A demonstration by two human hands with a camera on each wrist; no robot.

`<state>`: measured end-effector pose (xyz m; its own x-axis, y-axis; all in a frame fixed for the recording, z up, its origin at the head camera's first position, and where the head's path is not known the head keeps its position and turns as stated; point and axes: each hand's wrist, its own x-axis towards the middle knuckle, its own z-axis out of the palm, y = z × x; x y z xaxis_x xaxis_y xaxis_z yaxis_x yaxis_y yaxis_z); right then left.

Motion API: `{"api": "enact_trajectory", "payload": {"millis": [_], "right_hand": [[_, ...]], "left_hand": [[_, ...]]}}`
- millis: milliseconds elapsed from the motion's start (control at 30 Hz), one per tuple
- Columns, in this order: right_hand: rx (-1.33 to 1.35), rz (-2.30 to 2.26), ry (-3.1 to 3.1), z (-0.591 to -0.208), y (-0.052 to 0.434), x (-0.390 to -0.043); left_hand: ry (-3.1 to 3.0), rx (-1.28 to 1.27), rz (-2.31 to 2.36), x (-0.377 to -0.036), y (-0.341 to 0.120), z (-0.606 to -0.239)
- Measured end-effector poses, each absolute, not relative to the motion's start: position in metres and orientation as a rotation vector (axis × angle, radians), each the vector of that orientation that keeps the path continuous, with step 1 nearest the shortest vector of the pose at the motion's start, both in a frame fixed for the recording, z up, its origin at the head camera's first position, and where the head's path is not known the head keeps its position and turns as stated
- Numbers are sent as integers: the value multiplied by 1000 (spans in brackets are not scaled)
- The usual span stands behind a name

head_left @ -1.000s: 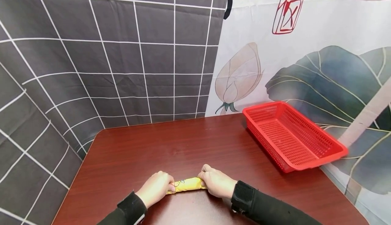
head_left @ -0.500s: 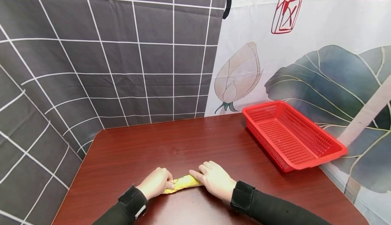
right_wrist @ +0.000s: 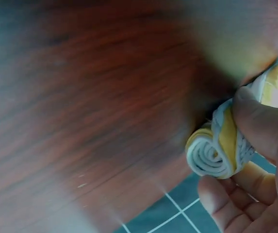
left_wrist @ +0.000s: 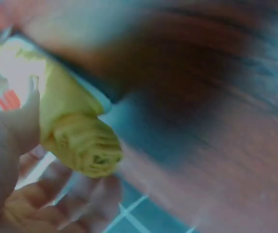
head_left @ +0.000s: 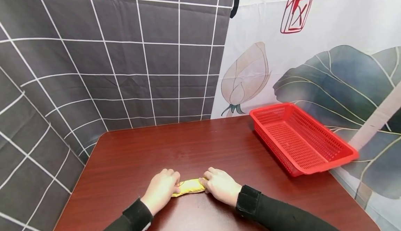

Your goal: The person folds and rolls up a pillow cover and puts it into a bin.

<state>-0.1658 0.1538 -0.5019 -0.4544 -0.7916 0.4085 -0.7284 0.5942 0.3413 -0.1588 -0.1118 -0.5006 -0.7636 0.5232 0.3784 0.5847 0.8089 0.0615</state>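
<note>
between both hands' grip, rolled yellow cloth (head_left: 189, 186): l hand (head_left: 161, 189) & r hand (head_left: 221, 186) clasping its ends

red seal-script stamp (head_left: 297, 6) on the white backdrop, characters not legible

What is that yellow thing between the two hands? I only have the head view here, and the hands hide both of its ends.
Observer: It is a rolled yellow cloth. The right wrist view shows its end as a tight spiral of white and yellow layers.
Operator: How does the right hand hold it?
Observer: The right hand has its thumb pressed on top of the roll, just behind that end, with the fingers curled beneath.
Operator: And the other end?
Observer: The left wrist view shows the other end wound in yellow layers, with the left hand around the roll. That picture is blurred, so finer detail is unclear.
</note>
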Motion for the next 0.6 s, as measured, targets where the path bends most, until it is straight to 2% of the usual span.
{"api": "enact_trajectory", "payload": {"millis": [200, 600], "right_hand": [[1197, -120, -2346, -501, 150, -166], [1194, -86, -2303, -503, 151, -164]], "left_hand": [[-2422, -879, 189, -137, -100, -499], [-2414, -953, 151, -144, -101, -507]]}}
